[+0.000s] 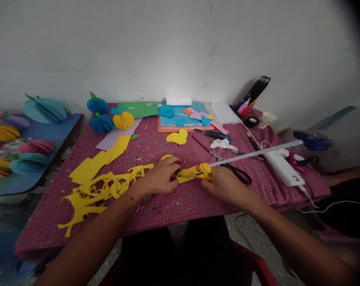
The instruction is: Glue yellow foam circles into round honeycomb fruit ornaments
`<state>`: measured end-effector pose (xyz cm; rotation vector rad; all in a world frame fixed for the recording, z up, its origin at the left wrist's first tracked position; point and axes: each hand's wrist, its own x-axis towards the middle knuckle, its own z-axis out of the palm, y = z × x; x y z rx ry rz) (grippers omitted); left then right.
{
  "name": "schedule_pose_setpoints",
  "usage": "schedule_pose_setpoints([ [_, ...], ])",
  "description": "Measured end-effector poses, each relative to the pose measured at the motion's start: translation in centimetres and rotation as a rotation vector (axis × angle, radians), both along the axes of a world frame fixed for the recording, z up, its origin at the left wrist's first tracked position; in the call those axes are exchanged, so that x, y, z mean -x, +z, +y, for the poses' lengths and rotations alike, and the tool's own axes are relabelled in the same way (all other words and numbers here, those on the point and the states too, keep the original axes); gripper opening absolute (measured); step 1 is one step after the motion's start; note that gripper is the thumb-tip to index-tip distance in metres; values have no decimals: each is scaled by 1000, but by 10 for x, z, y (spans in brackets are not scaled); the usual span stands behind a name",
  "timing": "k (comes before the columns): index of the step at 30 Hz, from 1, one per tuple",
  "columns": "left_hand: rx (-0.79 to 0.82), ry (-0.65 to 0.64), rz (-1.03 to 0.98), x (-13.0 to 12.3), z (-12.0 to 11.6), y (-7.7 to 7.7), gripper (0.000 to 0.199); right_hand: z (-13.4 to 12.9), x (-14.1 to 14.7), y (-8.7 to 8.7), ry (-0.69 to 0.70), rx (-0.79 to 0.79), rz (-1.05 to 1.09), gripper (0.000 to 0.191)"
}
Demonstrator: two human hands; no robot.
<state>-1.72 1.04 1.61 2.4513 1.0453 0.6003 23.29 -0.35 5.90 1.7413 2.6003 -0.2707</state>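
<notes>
My right hand is wrapped around the handle of a yellow glue gun. A long translucent glue stick juts out of its back end, up and to the right. Just left of the nozzle, my left hand rests low over the table with its fingers curled together; what they hold is hidden. A yellow paper piece peeks out behind those fingers, and more yellow paper shows beneath the gun. Beyond the hands lie yellow paper shapes. Black-handled scissors lie partly behind my right hand.
Yellow paper offcuts spread along the left of the checked tablecloth. Paper pumpkins stand at the back left, others on a blue table. At right are a white power bank with a cable and a paper cup.
</notes>
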Motion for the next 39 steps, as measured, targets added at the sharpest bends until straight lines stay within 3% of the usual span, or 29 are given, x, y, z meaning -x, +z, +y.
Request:
schedule_pose_setpoints([
  [14,14,22,-13,2,0,-3,44,5,-10,-7,-45,-77,-11,21],
  [20,29,21,-11,1,-1,-1,28,6,-15,-8,-41,-84,-10,21],
  [33,33,26,-8,1,-1,-1,16,3,-2,-3,-54,-47,-56,24],
  [39,42,27,-16,1,-1,0,27,1,-1,-3,-25,-41,-56,24],
])
